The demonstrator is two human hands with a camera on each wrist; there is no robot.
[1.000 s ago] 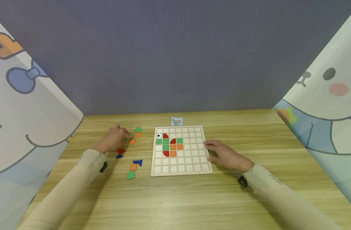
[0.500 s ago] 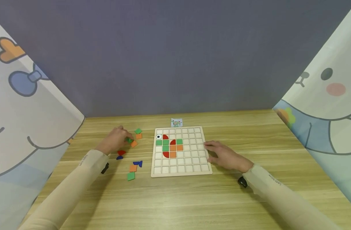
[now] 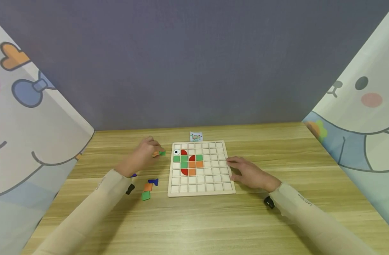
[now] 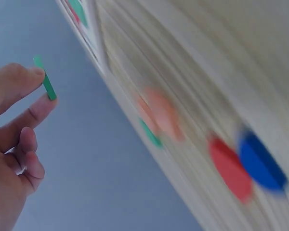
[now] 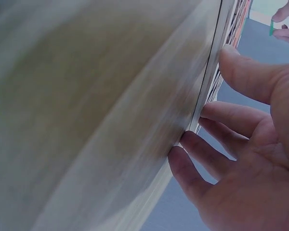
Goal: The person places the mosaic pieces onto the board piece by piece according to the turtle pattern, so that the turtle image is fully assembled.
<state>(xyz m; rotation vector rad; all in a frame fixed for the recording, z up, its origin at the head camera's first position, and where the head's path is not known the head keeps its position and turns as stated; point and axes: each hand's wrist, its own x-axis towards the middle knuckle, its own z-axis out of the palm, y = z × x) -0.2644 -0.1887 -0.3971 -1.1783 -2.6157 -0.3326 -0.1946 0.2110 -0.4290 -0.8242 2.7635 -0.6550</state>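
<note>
A thin, flat green tile (image 4: 49,86), seen almost edge-on by the left wrist camera, is pinched between the thumb and a finger of the left hand (image 3: 142,156), raised over the desk (image 3: 200,223) just left of the board (image 3: 213,177). The board is pale wood, cut into square cells; its left part carries green and orange squares, red quarter-round pieces and a white eye piece (image 3: 176,152). The right hand (image 3: 250,172) grips nothing; its fingertips and thumb touch the board's right edge.

Half a second ago the left hand was farther left, low over the loose pieces; it has since moved right with the green tile, while the right hand and the pieces on the board have stayed put.

In the head view the left hand covers the red piece (image 4: 230,168) and partly covers an orange tile (image 3: 155,154); only a sliver of one blue piece (image 3: 133,175) shows past the wrist. The loose pieces are blurred in the left wrist view, and the board is cut off there.
</note>
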